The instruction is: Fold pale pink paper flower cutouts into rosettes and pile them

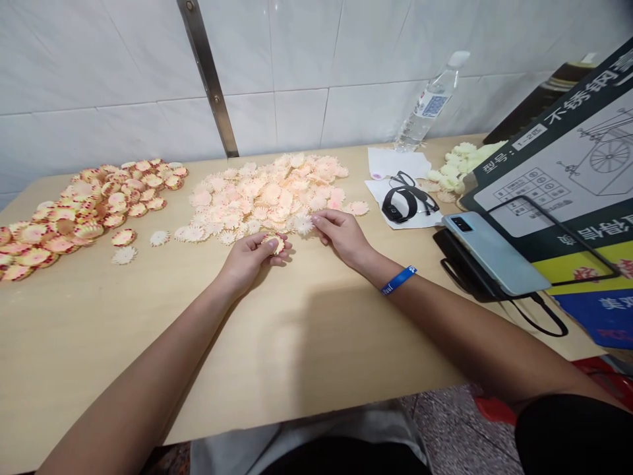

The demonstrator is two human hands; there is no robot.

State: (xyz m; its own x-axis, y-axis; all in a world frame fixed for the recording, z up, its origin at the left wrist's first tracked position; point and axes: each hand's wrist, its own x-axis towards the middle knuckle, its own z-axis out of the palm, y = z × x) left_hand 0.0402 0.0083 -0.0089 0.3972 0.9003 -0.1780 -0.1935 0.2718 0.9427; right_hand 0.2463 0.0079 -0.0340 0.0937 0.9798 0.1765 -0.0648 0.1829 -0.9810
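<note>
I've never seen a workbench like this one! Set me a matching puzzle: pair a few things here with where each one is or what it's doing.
Things:
1. Left hand
2. Blue wristband
3. Water bottle
4. Black glasses

Places or states:
A. Lying on white paper
B. Standing by the tiled wall
C. Holding a flower-shaped piece
D. Around the right wrist

Right pairs: 1-C, 2-D, 3-B, 4-A.
</note>
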